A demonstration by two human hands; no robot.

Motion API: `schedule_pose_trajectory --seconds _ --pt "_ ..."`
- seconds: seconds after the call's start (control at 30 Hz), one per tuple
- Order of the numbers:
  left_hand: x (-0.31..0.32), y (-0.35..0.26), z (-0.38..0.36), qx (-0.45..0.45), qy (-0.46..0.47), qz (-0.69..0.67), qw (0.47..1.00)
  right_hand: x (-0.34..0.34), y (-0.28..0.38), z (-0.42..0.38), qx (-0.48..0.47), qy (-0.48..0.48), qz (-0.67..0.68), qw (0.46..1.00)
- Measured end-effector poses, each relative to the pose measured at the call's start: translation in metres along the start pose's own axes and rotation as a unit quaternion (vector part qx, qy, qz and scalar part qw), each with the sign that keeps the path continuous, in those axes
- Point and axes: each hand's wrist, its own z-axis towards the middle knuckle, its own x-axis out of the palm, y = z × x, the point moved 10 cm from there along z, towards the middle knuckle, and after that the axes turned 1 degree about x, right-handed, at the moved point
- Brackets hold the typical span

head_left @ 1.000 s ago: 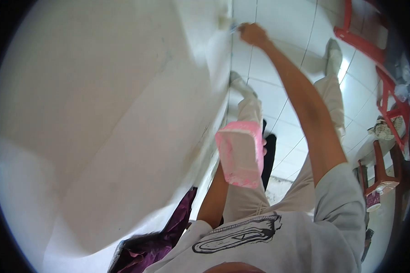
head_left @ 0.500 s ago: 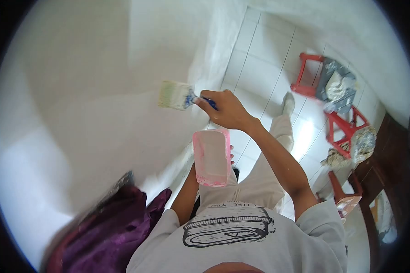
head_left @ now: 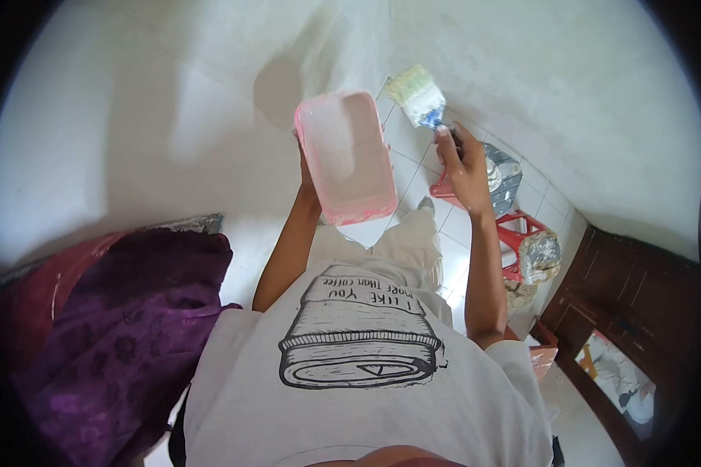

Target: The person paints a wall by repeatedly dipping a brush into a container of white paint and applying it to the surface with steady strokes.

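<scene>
My right hand (head_left: 466, 165) is closed around the handle of a wide paintbrush (head_left: 424, 100). Its pale, yellowish bristles point up and to the left, apart from the wall, and the blue part by the handle is smeared with white. My left hand (head_left: 305, 165) supports a pink rectangular plastic tub (head_left: 310, 156) from beneath. Most of that hand is hidden behind the tub, with fingertips showing at its right side. Inside the tub is whitish paint, and white smears mark its rim. The brush is to the right of the tub, not touching it.
White walls (head_left: 187, 140) meet at a corner ahead. Purple cloth (head_left: 132, 335) drapes over something at left. Red plastic stools (head_left: 514, 233) with stained rags stand on the tiled floor at right, near a dark wooden cabinet (head_left: 600, 272).
The brush has come away from the left wall area and swung right, bristles now pointing more upward. The tub has been raised and held farther forward. My view has turned toward the corner.
</scene>
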Motion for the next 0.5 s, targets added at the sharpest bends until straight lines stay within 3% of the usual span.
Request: schedule_pose_trajectory --seconds 0.1,0.27,0.4,0.5 --pt "0.026 -0.004 0.025 0.074 0.052 -0.036 0.995 -0.044 0.03 -0.021 -0.019 -0.03 -0.008 0.999" --pt "0.025 0.013 0.057 0.218 -0.061 -0.009 0.974 -0.12 0.05 -0.035 -0.054 -0.042 -0.006 0.998" --pt "0.035 0.039 0.071 0.234 -0.088 0.003 0.968 -0.15 0.085 -0.029 -0.046 -0.009 -0.058 0.997" --pt "0.064 0.051 0.071 0.235 -0.069 0.024 0.969 -0.152 0.123 -0.03 -0.136 0.015 -0.181 0.974"
